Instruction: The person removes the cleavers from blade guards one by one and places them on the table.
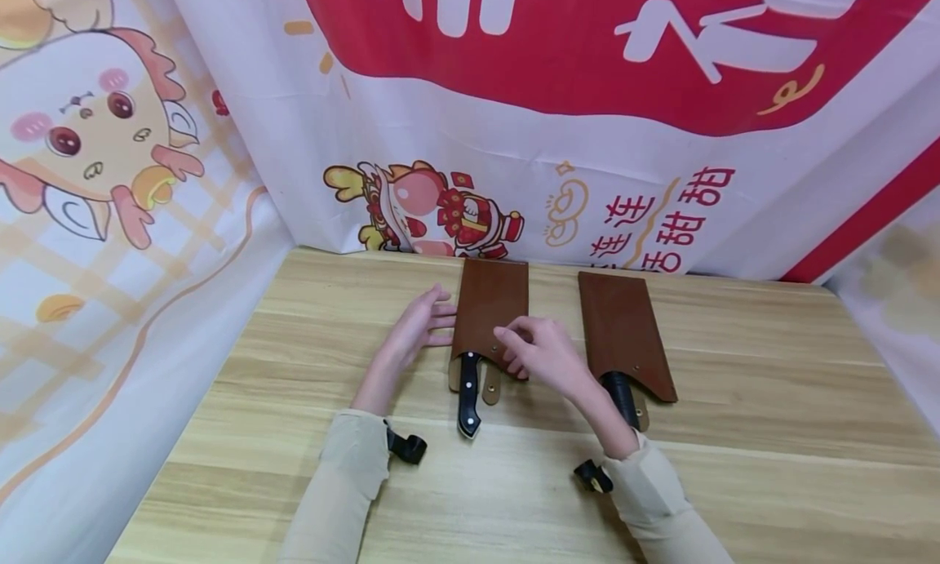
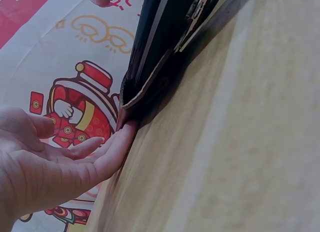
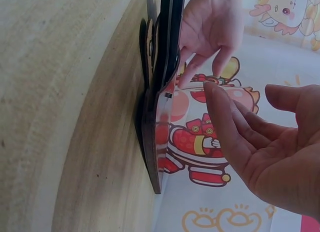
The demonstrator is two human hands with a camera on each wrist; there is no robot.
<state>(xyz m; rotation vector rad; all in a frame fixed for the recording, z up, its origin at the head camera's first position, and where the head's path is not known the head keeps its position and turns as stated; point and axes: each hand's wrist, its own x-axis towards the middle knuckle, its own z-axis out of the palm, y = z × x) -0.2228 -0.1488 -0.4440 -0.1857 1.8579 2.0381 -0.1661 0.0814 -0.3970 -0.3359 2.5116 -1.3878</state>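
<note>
A brown leather sheath (image 1: 490,303) lies flat on the wooden table, with the black riveted handle (image 1: 468,394) of a knife sticking out of its near end. The blade is hidden inside. Beside the handle a small snap strap (image 1: 490,388) hangs loose. My left hand (image 1: 420,326) is at the sheath's left edge, fingers extended; in the left wrist view the fingertips (image 2: 127,134) meet that edge. Over the sheath's lower right corner hovers my right hand (image 1: 547,356), its fingers loosely bent and thumb apart. Nothing is between them in the right wrist view.
To the right lies a second brown sheath (image 1: 622,323) with a dark ribbed handle (image 1: 621,397), partly behind my right forearm. A printed cloth backdrop (image 1: 543,131) rises along the table's far edge, with another cloth (image 1: 110,246) on the left side.
</note>
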